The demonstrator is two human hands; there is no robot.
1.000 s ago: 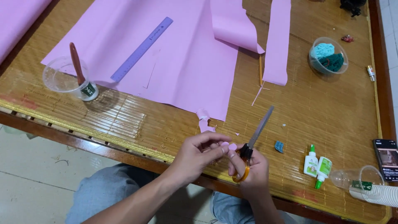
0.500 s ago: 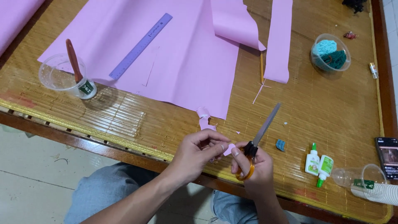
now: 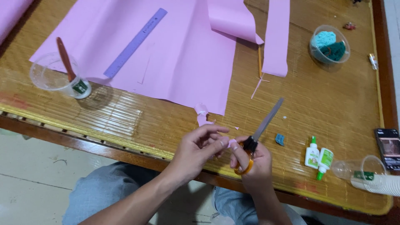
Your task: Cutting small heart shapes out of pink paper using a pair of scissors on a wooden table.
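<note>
Bright even light, soft shadows, sharp focus

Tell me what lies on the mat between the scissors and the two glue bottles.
In the head view, one small blue object lies on the mat between the scissors, held in the right hand, and the glue bottles. Otherwise, bare mat.

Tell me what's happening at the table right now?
A seated person works at the near edge of a bamboo-mat table. The right hand grips orange-handled scissors, blades pointing up and away. The left hand pinches a small pink paper scrap next to the scissors' pivot. A large pink paper sheet with a purple ruler on it lies beyond, and two glue bottles stand to the right.
</note>
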